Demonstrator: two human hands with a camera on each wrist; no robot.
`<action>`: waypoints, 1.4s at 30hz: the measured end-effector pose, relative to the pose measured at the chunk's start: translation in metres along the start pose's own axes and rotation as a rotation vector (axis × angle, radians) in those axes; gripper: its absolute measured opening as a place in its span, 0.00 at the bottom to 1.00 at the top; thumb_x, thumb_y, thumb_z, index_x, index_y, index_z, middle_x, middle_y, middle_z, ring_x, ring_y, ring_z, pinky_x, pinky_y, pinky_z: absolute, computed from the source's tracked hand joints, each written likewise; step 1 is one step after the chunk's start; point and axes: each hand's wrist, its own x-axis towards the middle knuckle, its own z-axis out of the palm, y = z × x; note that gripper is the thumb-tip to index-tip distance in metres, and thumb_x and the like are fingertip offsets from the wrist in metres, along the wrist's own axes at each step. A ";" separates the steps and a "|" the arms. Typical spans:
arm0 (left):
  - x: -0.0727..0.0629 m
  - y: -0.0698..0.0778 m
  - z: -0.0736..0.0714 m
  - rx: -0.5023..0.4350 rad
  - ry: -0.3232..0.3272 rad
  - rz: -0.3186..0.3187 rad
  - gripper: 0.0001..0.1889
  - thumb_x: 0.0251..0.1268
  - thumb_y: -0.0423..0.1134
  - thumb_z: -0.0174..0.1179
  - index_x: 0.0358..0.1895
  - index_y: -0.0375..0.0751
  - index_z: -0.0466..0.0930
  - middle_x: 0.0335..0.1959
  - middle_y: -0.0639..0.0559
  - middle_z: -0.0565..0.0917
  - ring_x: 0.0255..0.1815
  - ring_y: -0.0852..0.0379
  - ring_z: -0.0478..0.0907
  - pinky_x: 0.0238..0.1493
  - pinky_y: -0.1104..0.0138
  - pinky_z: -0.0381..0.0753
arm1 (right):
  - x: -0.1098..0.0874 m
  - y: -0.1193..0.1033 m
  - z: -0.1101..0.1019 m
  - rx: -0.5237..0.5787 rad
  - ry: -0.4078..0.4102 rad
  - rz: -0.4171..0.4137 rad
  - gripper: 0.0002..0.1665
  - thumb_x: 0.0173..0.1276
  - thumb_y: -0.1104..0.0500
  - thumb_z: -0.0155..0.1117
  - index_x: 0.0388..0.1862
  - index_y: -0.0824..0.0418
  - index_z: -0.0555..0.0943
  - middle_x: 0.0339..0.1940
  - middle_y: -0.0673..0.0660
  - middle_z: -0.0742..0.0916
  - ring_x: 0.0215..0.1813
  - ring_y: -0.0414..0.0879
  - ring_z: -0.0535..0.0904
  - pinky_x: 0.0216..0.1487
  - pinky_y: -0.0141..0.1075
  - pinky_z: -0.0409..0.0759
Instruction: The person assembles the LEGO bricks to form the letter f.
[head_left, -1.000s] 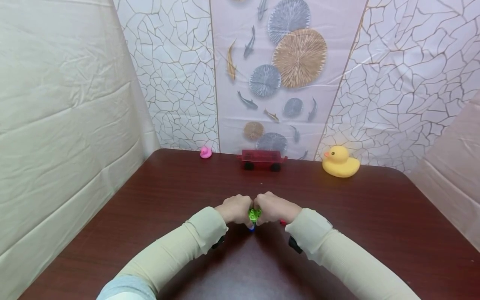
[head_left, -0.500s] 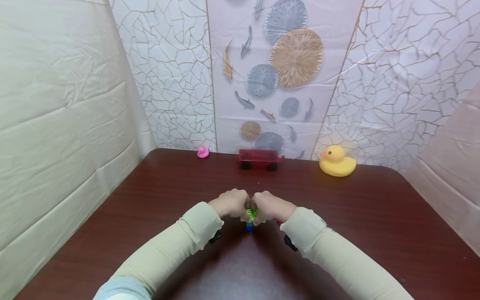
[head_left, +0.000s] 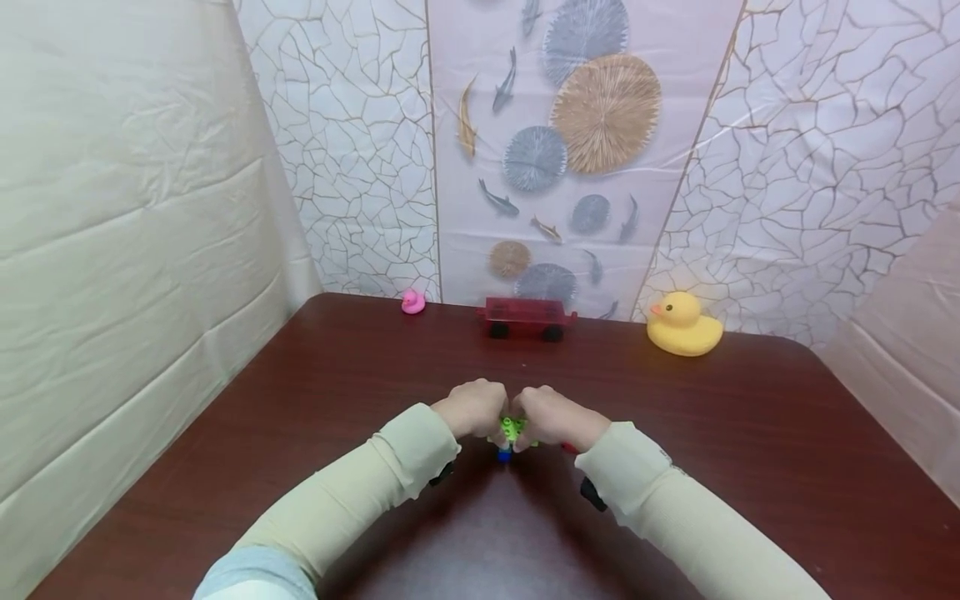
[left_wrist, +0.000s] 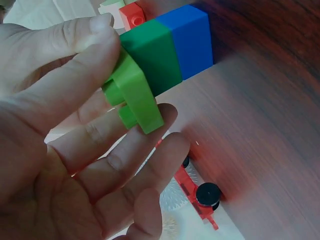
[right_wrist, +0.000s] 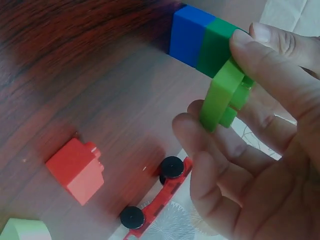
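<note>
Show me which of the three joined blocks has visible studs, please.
The light green block: studs project from its face. The dark green block, in the middle, and the blue block show none.

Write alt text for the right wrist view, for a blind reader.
The right hand grips a light green block that meets a dark green block, with a blue block beyond; a red block and red wagon sit on the table.
</note>
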 end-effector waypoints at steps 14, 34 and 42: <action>0.000 0.003 0.005 0.011 -0.007 -0.028 0.11 0.36 0.45 0.71 0.25 0.47 0.82 0.18 0.60 0.76 0.21 0.62 0.70 0.22 0.67 0.69 | -0.007 0.017 -0.017 -0.172 -0.004 0.102 0.15 0.52 0.52 0.66 0.34 0.61 0.81 0.24 0.51 0.81 0.24 0.42 0.74 0.27 0.37 0.74; -0.003 0.005 -0.002 0.026 0.004 -0.027 0.10 0.37 0.45 0.71 0.26 0.48 0.83 0.19 0.61 0.75 0.23 0.61 0.70 0.23 0.67 0.68 | -0.016 0.048 -0.002 -0.303 -0.029 0.171 0.12 0.41 0.70 0.66 0.19 0.60 0.71 0.16 0.53 0.73 0.19 0.46 0.66 0.19 0.37 0.65; -0.002 0.004 0.000 0.020 0.008 -0.025 0.09 0.37 0.45 0.71 0.24 0.48 0.82 0.18 0.61 0.75 0.22 0.61 0.70 0.23 0.67 0.68 | -0.015 0.045 -0.008 -0.114 0.077 0.135 0.15 0.45 0.61 0.68 0.31 0.61 0.73 0.19 0.52 0.74 0.21 0.45 0.70 0.21 0.35 0.70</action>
